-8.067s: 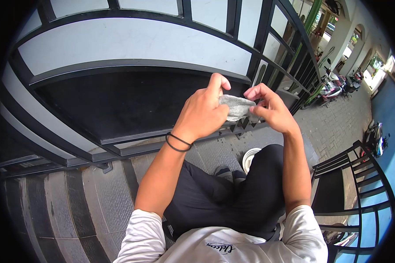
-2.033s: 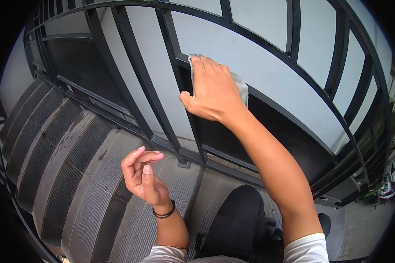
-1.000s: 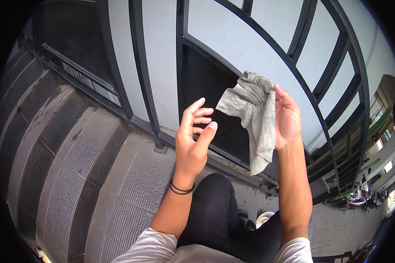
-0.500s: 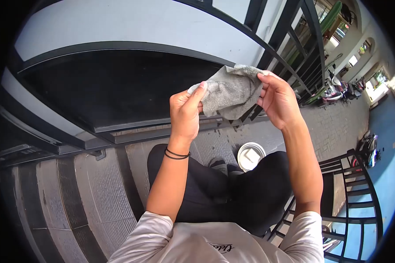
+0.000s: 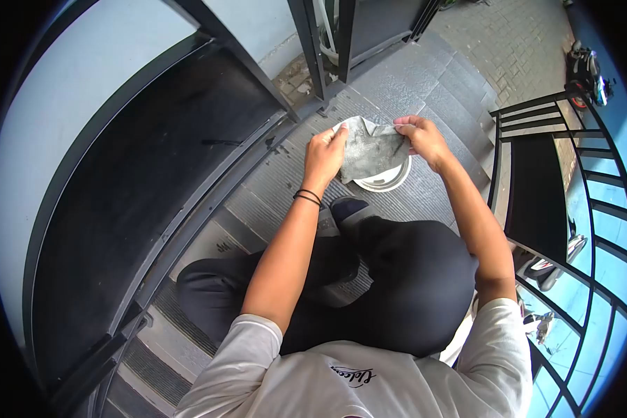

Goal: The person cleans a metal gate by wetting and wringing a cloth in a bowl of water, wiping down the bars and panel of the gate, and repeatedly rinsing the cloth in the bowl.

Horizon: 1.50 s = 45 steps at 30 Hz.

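A grey cloth [image 5: 370,153] with darker damp-looking patches is stretched between my two hands. My left hand [image 5: 325,157] pinches its left edge, thumb on top. At the upper right corner, my right hand [image 5: 423,141] grips the cloth between thumb and fingers. Below and behind the cloth stands a white bucket [image 5: 390,182] on the step; the cloth covers much of its opening, so what is inside is mostly hidden.
On the left runs a black metal panel [image 5: 153,181] with a frame. Ribbed stone steps [image 5: 164,341] descend around me. A black railing [image 5: 540,188] stands at right, with motorbikes [image 5: 586,75] beyond it. My bent knees [image 5: 425,279] are below my arms.
My view has turned down and to the right. Both hands have brought the cloth from in front of the black panel to over the bucket, still holding it spread.
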Each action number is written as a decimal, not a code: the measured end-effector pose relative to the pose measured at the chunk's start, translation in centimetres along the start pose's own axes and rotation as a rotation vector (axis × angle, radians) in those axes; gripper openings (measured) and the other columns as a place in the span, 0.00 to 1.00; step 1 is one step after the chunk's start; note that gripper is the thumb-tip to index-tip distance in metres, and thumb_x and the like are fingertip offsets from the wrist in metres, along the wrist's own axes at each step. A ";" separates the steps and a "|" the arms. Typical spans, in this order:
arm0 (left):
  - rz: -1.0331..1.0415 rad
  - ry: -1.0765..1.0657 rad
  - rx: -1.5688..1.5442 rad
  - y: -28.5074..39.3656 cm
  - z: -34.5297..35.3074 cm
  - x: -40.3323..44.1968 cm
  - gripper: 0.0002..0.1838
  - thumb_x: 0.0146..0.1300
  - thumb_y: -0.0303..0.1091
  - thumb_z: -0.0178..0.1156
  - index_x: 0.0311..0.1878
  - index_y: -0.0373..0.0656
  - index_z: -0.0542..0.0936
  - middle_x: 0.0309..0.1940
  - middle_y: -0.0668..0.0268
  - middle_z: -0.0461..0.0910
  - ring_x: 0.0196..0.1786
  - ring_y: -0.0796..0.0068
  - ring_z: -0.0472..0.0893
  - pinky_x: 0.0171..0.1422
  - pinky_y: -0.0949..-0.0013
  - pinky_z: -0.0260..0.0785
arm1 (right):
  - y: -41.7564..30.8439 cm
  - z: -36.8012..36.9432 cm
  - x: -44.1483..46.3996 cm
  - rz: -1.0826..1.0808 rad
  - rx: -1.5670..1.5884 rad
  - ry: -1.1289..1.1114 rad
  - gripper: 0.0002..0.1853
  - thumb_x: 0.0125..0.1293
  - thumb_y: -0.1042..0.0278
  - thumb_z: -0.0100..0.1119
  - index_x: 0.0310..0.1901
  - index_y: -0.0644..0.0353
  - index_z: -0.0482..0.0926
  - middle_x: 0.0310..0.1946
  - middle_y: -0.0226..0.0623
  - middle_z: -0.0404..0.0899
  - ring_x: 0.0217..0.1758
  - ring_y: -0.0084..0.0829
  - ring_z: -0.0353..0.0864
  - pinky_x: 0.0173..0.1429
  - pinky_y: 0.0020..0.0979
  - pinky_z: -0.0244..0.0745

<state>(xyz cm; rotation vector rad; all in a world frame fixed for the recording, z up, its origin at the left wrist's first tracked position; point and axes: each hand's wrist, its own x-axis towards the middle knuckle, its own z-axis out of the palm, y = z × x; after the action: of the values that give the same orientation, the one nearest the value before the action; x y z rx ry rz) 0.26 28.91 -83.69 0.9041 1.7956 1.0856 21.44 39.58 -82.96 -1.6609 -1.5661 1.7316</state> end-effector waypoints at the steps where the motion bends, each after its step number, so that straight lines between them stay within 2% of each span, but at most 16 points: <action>1: -0.061 -0.034 0.002 -3.0 1.6 1.4 0.26 0.69 0.50 0.57 0.29 0.32 0.79 0.14 0.60 0.71 0.22 0.77 0.69 0.31 0.63 0.64 | 2.6 0.4 1.5 0.050 -0.008 -0.003 0.13 0.65 0.62 0.58 0.46 0.59 0.83 0.33 0.32 0.81 0.36 0.25 0.77 0.42 0.31 0.74; 4: -0.271 -0.163 -0.105 -8.4 5.9 3.5 0.25 0.69 0.51 0.56 0.40 0.32 0.83 0.24 0.60 0.80 0.30 0.74 0.75 0.40 0.65 0.68 | 9.5 1.7 5.5 0.114 -0.072 0.022 0.14 0.66 0.61 0.58 0.43 0.63 0.85 0.36 0.36 0.86 0.42 0.27 0.81 0.52 0.31 0.72; 5: -0.350 -0.274 -0.158 -10.2 7.0 4.2 0.26 0.70 0.48 0.57 0.56 0.31 0.79 0.47 0.57 0.83 0.51 0.71 0.80 0.56 0.69 0.69 | 14.0 2.2 7.9 0.075 -0.100 0.000 0.14 0.66 0.61 0.57 0.44 0.60 0.85 0.36 0.41 0.86 0.42 0.33 0.84 0.52 0.35 0.73; 7: -0.344 -0.348 0.368 -13.6 8.9 4.9 0.31 0.69 0.47 0.57 0.67 0.32 0.71 0.57 0.48 0.80 0.60 0.66 0.78 0.63 0.67 0.68 | 17.6 3.9 9.2 0.044 -0.374 0.005 0.13 0.67 0.60 0.55 0.44 0.57 0.85 0.36 0.49 0.85 0.43 0.44 0.85 0.52 0.41 0.75; 8: -0.365 -0.367 0.380 -14.9 9.5 4.9 0.31 0.69 0.47 0.57 0.67 0.32 0.71 0.57 0.48 0.80 0.60 0.66 0.78 0.63 0.67 0.68 | 19.2 5.0 9.2 -0.049 -0.484 0.016 0.13 0.68 0.59 0.54 0.43 0.56 0.85 0.36 0.54 0.84 0.45 0.51 0.83 0.53 0.46 0.75; 10: -0.453 -0.345 0.389 -16.1 9.6 4.1 0.31 0.67 0.47 0.58 0.67 0.37 0.71 0.55 0.46 0.80 0.58 0.51 0.80 0.63 0.60 0.69 | 23.3 6.7 9.8 -0.080 -0.713 -0.076 0.12 0.69 0.59 0.53 0.43 0.55 0.82 0.42 0.47 0.83 0.49 0.47 0.82 0.55 0.44 0.76; 15: -0.391 -0.307 0.194 -17.3 7.7 0.6 0.30 0.66 0.45 0.60 0.65 0.34 0.71 0.53 0.48 0.82 0.57 0.55 0.81 0.61 0.61 0.71 | 27.2 9.1 10.5 -0.343 -1.217 -0.081 0.10 0.69 0.63 0.50 0.46 0.51 0.80 0.52 0.33 0.79 0.58 0.35 0.78 0.61 0.43 0.73; 19: -0.429 -0.219 0.066 -15.4 6.0 -1.1 0.29 0.67 0.44 0.61 0.65 0.34 0.71 0.52 0.51 0.83 0.55 0.63 0.82 0.60 0.65 0.71 | 26.2 9.9 11.8 -0.396 -1.395 -0.231 0.10 0.68 0.63 0.50 0.44 0.51 0.80 0.45 0.35 0.82 0.55 0.34 0.79 0.58 0.40 0.71; 25: -0.436 -0.170 0.010 -14.1 4.6 -0.7 0.29 0.67 0.42 0.61 0.66 0.34 0.69 0.53 0.54 0.82 0.54 0.67 0.82 0.60 0.67 0.71 | 26.1 10.1 11.5 -0.470 -1.230 -0.160 0.08 0.60 0.66 0.56 0.41 0.53 0.79 0.40 0.35 0.83 0.48 0.37 0.81 0.54 0.40 0.72; 27: -0.419 -0.159 0.029 -14.2 4.6 -0.2 0.29 0.67 0.42 0.61 0.65 0.34 0.69 0.53 0.53 0.82 0.54 0.67 0.82 0.60 0.66 0.71 | 25.9 10.3 10.9 -0.424 -1.151 0.064 0.08 0.59 0.67 0.56 0.40 0.54 0.79 0.37 0.36 0.83 0.48 0.38 0.81 0.54 0.40 0.73; 31: -0.403 -0.187 0.028 -14.0 5.0 0.7 0.29 0.68 0.42 0.61 0.65 0.34 0.69 0.53 0.53 0.82 0.54 0.66 0.82 0.60 0.66 0.71 | 25.7 9.1 10.8 -0.397 -1.157 -0.127 0.09 0.60 0.68 0.53 0.42 0.54 0.78 0.41 0.38 0.82 0.50 0.38 0.81 0.56 0.39 0.73; 33: -0.395 -0.190 0.067 -14.0 5.2 1.0 0.29 0.68 0.42 0.61 0.65 0.34 0.69 0.52 0.53 0.82 0.54 0.64 0.82 0.60 0.65 0.71 | 25.9 9.3 10.8 -0.343 -1.135 0.000 0.10 0.62 0.68 0.53 0.44 0.55 0.78 0.41 0.39 0.83 0.50 0.39 0.81 0.54 0.39 0.75; 37: -0.396 -0.207 0.094 -13.9 5.5 1.1 0.29 0.68 0.42 0.61 0.65 0.34 0.69 0.51 0.53 0.83 0.54 0.63 0.82 0.60 0.65 0.71 | 26.0 9.2 11.2 -0.235 -1.191 -0.261 0.10 0.63 0.67 0.53 0.44 0.58 0.78 0.42 0.41 0.83 0.45 0.41 0.84 0.48 0.42 0.79; 39: -0.373 -0.196 0.101 -14.1 5.4 0.9 0.29 0.68 0.43 0.61 0.65 0.35 0.69 0.51 0.53 0.83 0.54 0.63 0.83 0.59 0.64 0.71 | 25.8 9.3 11.0 -0.346 -1.068 0.055 0.09 0.64 0.65 0.54 0.42 0.58 0.78 0.41 0.42 0.83 0.44 0.42 0.84 0.49 0.42 0.80; 41: -0.378 -0.201 0.079 -14.6 5.3 0.8 0.28 0.68 0.43 0.61 0.65 0.35 0.69 0.51 0.53 0.83 0.54 0.63 0.83 0.59 0.64 0.71 | 26.0 9.3 11.2 -0.321 -1.075 -0.055 0.09 0.64 0.63 0.55 0.40 0.59 0.79 0.39 0.44 0.83 0.45 0.44 0.84 0.50 0.43 0.79; 45: -0.377 -0.186 0.068 -15.3 5.0 0.6 0.29 0.67 0.43 0.61 0.64 0.35 0.69 0.50 0.52 0.83 0.54 0.63 0.82 0.59 0.64 0.71 | 25.2 8.8 11.4 -0.185 -0.824 0.188 0.11 0.64 0.62 0.59 0.41 0.61 0.79 0.40 0.48 0.83 0.44 0.49 0.83 0.49 0.47 0.79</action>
<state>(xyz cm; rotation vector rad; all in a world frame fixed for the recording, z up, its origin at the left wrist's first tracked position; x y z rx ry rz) 2.14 25.38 -99.32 0.6462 1.7638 0.6833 22.14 34.73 -111.55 -1.8312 -2.4189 0.8262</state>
